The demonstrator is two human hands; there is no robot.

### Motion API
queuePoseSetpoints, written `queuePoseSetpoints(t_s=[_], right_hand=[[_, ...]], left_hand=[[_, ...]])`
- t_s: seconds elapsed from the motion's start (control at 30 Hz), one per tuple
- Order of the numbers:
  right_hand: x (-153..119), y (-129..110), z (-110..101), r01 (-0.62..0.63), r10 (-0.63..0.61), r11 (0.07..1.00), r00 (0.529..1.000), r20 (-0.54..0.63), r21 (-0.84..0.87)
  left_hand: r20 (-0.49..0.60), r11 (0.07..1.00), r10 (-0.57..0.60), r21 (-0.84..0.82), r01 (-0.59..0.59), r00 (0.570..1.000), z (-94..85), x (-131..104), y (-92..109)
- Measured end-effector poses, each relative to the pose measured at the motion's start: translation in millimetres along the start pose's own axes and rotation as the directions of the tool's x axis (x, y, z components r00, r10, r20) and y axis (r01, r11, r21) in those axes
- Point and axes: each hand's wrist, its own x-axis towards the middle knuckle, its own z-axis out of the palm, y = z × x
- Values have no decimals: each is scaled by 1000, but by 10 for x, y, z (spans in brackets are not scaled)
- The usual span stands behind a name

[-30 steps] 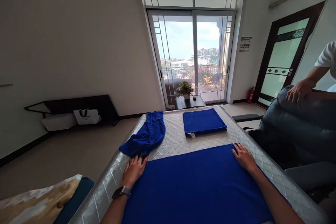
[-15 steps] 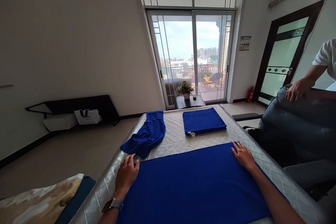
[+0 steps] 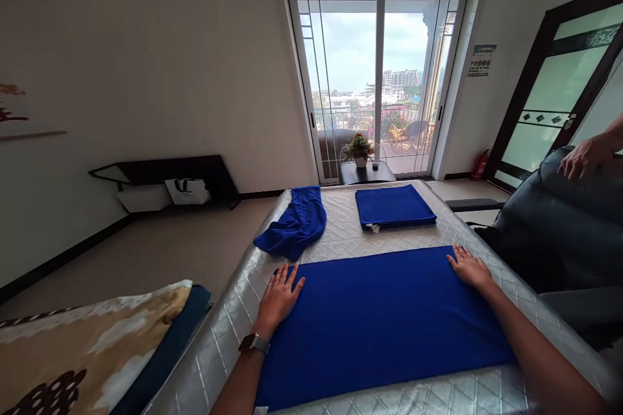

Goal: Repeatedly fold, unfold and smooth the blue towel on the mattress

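A blue cloth (image 3: 379,324) lies spread flat on the silvery quilted mattress (image 3: 428,395), a small white tag at its near left corner. My left hand (image 3: 280,297) rests with fingers spread on its far left corner. On the far right corner lies my right hand (image 3: 470,266), palm down and fingers apart. Beyond the left hand is a crumpled blue cloth (image 3: 298,224). Farther back to the right sits a neatly folded blue cloth stack (image 3: 395,205) with white tags at its near edge.
A black leather chair (image 3: 545,220) stands against the right side, with another person's hand (image 3: 586,155) over its back. Patterned bedding (image 3: 107,343) is at the lower left. Behind the mattress, a small black table (image 3: 350,174) holds a potted plant (image 3: 359,149).
The view has shifted, so the scene sits further right and higher. My left hand has moved further onto the cloth's corner with fingers spread. The cloth's near edge now shows.
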Motion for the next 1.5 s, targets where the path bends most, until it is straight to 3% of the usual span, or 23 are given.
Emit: queuePoseSetpoints(t_s=[0.1, 0.17, 0.23, 0.37, 0.43, 0.5, 0.57, 0.67, 0.77, 0.9, 1.0, 1.07, 1.17, 1.3, 1.5], right_hand=[[-129, -352, -146, -11, 11, 1000, 999, -46, -8], [-303, -810, -178, 88, -88, 996, 992, -93, -5], [-554, -1413, -143, 270, -267, 963, 957, -115, 9], [-1096, -2609, 68, 609, -600, 791, 790, -125, 54], [-1260, -2975, 186, 717, -704, 684, 697, -138, 130], [-1305, -3117, 276, 757, -751, 617, 648, -128, 213], [-1244, -3049, 327, 743, -747, 622, 658, -94, 247], [-1013, -2632, 337, 673, -680, 713, 732, -39, 198], [-688, -1938, 284, 554, -558, 820, 830, -14, 145], [-249, -825, 166, 302, -302, 950, 953, -17, 77], [-24, -140, 127, 142, -141, 989, 989, -38, 41], [68, 135, 157, 95, -93, 995, 994, -54, 28], [152, 292, 256, 88, -87, 996, 994, -71, 20], [219, 309, 364, 100, -97, 995, 992, -83, 22], [244, 348, 399, 95, -91, 995, 991, -101, 37]], left_hand=[[-13, 1000, -15, 20, 16, 1000, -3, -24, 23], [-20, 1000, -11, 27, 11, 1000, 0, -31, 35], [-31, 1000, -2, 30, 3, 1000, 4, -31, 38], [-41, 1000, 9, 30, -8, 999, -2, -31, 24], [-24, 999, 1, 34, 0, 1000, -17, -35, 15], [-5, 999, -8, 39, 8, 1000, -36, -41, 10], [10, 999, -12, 40, 12, 1000, -55, -46, 8], [24, 999, -11, 42, 10, 1000, -73, -48, 12], [21, 999, -3, 54, 2, 1000, -74, -42, 21], [6, 998, -2, 58, 2, 1000, -55, -27, 19], [-14, 999, -1, 32, 2, 1000, -40, -18, 5], [-22, 1000, -1, 13, 1, 1000, -34, -15, -2], [-15, 1000, -2, -11, 2, 1000, -32, -10, -8], [14, 998, 0, -62, 1, 1000, -59, 38, -43], [96, 992, -1, -124, 13, 995, -238, 57, -76]])
